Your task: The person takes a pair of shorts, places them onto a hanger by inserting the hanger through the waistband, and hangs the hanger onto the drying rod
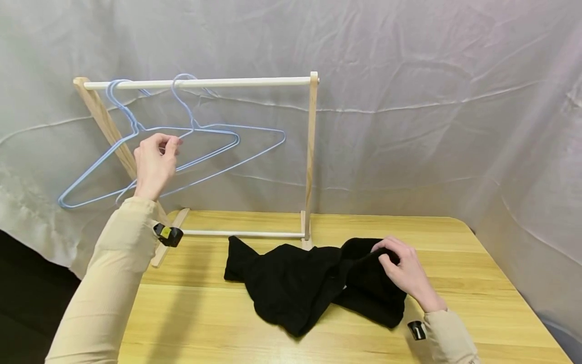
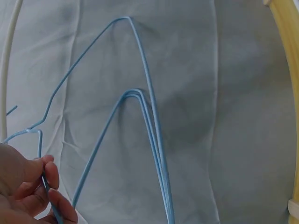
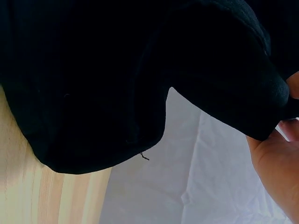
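Observation:
My left hand [image 1: 156, 164] pinches the sloping shoulder of a light blue wire hanger [image 1: 284, 135] between thumb and fingers. This hanger's hook is over the white rail [image 1: 254, 82] of a small rack. Further left, other blue hangers [image 1: 62, 200] hang close together on the same rail. In the left wrist view the held hanger [image 2: 124, 18] runs through the fingers. On the table lies a crumpled black garment [image 1: 291, 283]; its exact kind cannot be told. My right hand [image 1: 406, 270] grips the garment's right end, thumb and fingers lifting an edge of the cloth.
The rack has wooden uprights [image 1: 311, 162] and a low white crossbar [image 1: 245, 234] behind the garment. Everything stands on a wood-grain table [image 1: 473, 303]. Grey cloth [image 1: 432, 126] hangs behind and to the right.

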`<state>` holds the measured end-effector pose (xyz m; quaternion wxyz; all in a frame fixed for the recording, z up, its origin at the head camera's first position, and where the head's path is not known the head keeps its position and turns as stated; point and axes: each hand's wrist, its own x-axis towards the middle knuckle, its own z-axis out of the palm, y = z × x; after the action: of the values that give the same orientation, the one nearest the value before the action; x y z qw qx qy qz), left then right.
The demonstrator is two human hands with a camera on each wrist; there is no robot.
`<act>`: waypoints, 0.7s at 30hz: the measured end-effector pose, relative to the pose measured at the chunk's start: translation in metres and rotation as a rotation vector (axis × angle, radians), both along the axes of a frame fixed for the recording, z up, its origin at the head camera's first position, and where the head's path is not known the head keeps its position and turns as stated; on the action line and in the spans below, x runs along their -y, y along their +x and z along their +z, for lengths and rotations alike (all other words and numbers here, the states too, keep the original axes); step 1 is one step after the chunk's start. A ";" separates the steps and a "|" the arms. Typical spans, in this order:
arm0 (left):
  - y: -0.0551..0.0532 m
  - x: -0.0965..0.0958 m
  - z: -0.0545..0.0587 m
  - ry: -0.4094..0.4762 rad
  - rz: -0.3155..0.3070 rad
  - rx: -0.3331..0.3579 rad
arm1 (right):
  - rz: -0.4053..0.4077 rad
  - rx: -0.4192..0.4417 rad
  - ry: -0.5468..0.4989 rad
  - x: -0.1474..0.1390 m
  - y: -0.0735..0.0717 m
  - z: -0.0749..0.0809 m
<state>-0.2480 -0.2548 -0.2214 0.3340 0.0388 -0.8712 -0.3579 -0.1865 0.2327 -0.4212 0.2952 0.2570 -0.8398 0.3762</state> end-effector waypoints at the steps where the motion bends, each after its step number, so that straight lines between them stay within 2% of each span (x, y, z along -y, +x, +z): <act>1: 0.000 0.000 0.001 0.012 0.006 -0.009 | 0.001 -0.002 0.000 0.000 0.000 0.000; 7: 0.001 -0.001 0.009 0.080 0.030 -0.092 | 0.003 -0.003 0.001 0.000 0.000 -0.001; 11: 0.004 -0.004 0.009 0.106 0.040 -0.159 | 0.002 0.002 -0.001 0.000 -0.001 -0.001; 16: 0.012 -0.006 0.003 0.141 0.059 -0.254 | -0.005 0.017 -0.004 0.000 -0.001 -0.002; 21: 0.028 -0.011 -0.010 0.208 0.106 -0.333 | -0.027 0.044 -0.008 -0.001 0.001 -0.002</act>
<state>-0.2198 -0.2439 -0.2311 0.4857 0.0592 -0.7590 -0.4295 -0.1851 0.2336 -0.4235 0.2829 0.2360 -0.8479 0.3813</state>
